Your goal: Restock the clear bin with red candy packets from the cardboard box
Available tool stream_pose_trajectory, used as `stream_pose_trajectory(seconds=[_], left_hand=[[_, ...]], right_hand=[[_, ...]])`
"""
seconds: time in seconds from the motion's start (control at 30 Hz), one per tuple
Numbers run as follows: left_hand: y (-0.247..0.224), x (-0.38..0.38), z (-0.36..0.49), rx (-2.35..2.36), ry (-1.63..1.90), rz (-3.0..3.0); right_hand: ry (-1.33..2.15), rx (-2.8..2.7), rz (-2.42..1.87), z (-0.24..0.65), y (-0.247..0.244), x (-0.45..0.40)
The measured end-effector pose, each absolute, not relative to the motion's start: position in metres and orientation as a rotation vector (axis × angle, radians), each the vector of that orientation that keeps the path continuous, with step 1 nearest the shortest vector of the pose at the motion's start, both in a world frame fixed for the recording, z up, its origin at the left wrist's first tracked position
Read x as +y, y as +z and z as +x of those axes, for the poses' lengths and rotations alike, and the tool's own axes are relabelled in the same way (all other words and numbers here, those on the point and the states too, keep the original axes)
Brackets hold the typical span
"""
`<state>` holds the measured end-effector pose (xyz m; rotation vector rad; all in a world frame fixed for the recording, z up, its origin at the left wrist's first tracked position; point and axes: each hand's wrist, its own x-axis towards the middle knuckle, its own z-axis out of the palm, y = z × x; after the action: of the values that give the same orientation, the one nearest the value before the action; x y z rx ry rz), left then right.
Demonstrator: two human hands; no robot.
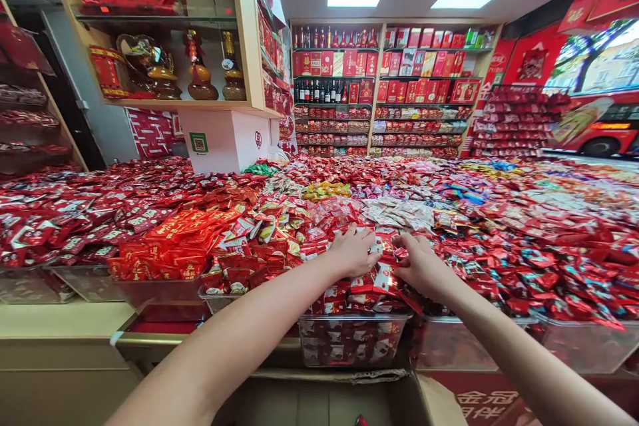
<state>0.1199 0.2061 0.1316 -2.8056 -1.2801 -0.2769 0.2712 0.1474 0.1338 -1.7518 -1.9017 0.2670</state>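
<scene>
My left hand [353, 251] rests on a heap of small red-and-white wrapped sweets [385, 277], palm down, fingers stretched out and thumb apart. Just to its right, my right hand [420, 265] touches the same heap, thumb and forefinger spread. No packet shows gripped in either hand, though some fingertips are hidden among the wrappers. The heap fills a clear plastic bin [354, 341] and rises above its rim. Below it stands an open cardboard box [309, 403], with a small red packet [361, 420] partly visible at the bottom edge.
Bright red packets [172, 246] fill a bin to the left; shiny red ones [529, 266] lie to the right. A white pillar [214, 140] and a shelf cabinet [247, 33] overhang the left side. Stocked wall shelves [372, 113] stand behind. A metal-edged ledge [150, 341] runs below the bins.
</scene>
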Motion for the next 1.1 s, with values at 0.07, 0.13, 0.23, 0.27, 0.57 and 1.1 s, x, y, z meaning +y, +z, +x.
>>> stream_pose_trajectory(seconds=[0.07,0.13,0.23,0.27,0.57,1.1], left_hand=[[0.131,0.206,0.120,-1.290,-0.275,-2.805],[0.131,0.206,0.120,-1.302,-0.269,-2.808],[0.132,0.206,0.120,-1.323,-0.261,-2.815],[0.133,0.205,0.120,-1.328,-0.258,-2.818],[0.130,0.206,0.119,-1.308,-0.314,-2.805],[0.132,0.188,0.104,-1.429,-0.340,-2.770]], right_hand=[[0.282,-1.898,-1.739,0.272,0.134,0.144],[0.301,-1.903,-1.721,0.273,0.134,0.142],[0.314,-1.912,-1.695,0.276,0.132,0.142],[0.313,-1.919,-1.681,0.278,0.131,0.143],[0.372,-2.032,-1.463,0.288,0.122,0.157],[0.147,-2.067,-1.577,0.263,0.130,0.179]])
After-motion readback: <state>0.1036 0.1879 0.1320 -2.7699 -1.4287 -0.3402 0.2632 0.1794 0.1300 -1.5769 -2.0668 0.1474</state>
